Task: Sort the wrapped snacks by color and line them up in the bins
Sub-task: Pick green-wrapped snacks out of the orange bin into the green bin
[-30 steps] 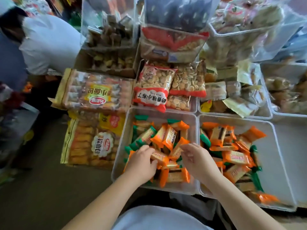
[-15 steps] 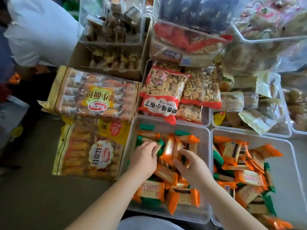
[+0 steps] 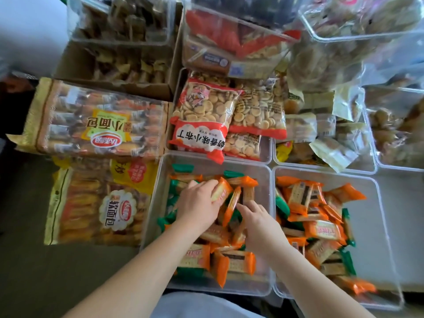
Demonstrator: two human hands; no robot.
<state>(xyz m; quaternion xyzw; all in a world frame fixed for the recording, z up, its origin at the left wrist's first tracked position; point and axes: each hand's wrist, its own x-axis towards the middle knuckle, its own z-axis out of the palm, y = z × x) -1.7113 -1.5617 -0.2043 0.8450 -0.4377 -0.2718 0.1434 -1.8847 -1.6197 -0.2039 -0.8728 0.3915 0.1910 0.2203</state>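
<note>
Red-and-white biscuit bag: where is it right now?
In the head view, the red-and-white biscuit bag lies near centre, just behind the left clear snack bin, with the large bread package on its left.

Dull grey-green floor (image 3: 34, 271) spreads to your left, where two bread bags (image 3: 96, 120) lie beside an open cardboard box (image 3: 75, 65); pale, hazy light glares off clear plastic at your upper right.

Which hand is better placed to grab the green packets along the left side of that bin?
Probably the left hand: it lies beside the green packets by the left wall of the bin, though it holds an orange snack. The right hand would have to cross over it.
</note>
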